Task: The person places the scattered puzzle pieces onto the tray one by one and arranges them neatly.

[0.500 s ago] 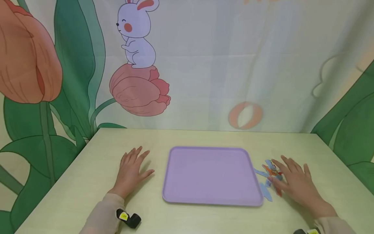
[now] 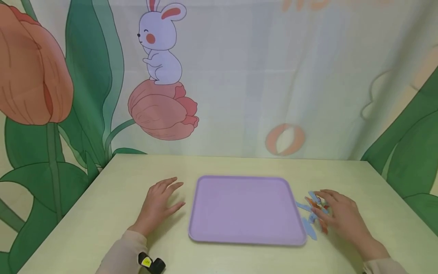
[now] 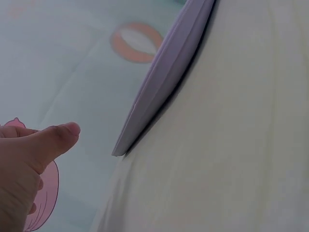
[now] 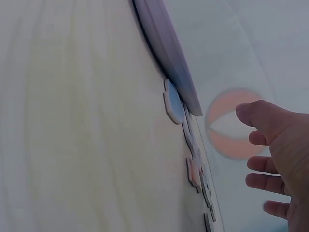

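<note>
A pale purple tray (image 2: 248,211) lies flat on the table. Off its left side, my left hand (image 2: 156,207) hovers over the tabletop, fingers apart and holding nothing. On the opposite side, several flat blue and orange cut-out pieces (image 2: 309,228) lie in a loose cluster close against the tray's right edge. My right hand (image 2: 345,215) is over this cluster, its thumb and fingers spread around the pieces and hiding some of them. In the right wrist view, that hand (image 4: 277,154) is raised above the thin pieces (image 4: 174,104), its fingers loosely bent with nothing between them.
The light wooden table (image 2: 164,167) reaches back to a hanging cloth (image 2: 226,76) printed with a rabbit and tulips. A black wrist camera (image 2: 152,262) sits at my left sleeve. The tray's raised rim (image 2: 192,213) stands between the two hands.
My right fingers have bent further down toward the pieces. The left hand has shifted slightly right, nearer the tray. The whole head view has tilted a little; tray and pieces stay put.
</note>
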Action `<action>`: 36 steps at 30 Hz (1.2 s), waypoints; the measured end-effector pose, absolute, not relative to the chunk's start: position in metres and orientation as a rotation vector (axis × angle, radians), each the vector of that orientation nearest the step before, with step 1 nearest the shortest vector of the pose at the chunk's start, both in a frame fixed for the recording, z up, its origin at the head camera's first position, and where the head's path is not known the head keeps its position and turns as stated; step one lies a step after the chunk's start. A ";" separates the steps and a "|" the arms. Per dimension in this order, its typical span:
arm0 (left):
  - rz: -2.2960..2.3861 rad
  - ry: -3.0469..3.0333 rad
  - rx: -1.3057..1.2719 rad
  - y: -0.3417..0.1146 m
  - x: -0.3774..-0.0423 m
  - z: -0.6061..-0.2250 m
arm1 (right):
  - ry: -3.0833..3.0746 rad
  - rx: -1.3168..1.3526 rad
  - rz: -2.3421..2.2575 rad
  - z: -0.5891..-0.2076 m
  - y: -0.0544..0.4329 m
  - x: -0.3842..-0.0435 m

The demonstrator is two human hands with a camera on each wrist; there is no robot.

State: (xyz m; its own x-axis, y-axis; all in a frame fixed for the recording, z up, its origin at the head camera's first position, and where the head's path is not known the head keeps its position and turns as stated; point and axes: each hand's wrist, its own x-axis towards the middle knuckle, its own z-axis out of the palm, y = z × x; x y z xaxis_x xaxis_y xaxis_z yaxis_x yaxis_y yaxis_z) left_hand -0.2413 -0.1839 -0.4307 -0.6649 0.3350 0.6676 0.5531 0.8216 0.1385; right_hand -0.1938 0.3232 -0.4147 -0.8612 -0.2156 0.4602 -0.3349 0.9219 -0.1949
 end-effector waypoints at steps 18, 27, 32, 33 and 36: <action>-0.578 -2.478 -0.751 -0.163 -0.232 -0.425 | -2.850 0.490 0.835 -0.402 0.313 -0.188; -0.557 -2.485 -0.819 -0.154 -0.228 -0.431 | -2.933 0.609 0.841 -0.403 0.312 -0.190; -0.503 -2.478 -0.833 -0.151 -0.227 -0.434 | -2.914 0.719 0.729 -0.408 0.314 -0.193; -0.497 -2.480 -0.831 -0.150 -0.227 -0.434 | -2.915 0.723 0.713 -0.409 0.314 -0.193; -0.497 -2.492 -0.830 -0.150 -0.227 -0.434 | -2.929 0.739 0.651 -0.410 0.314 -0.194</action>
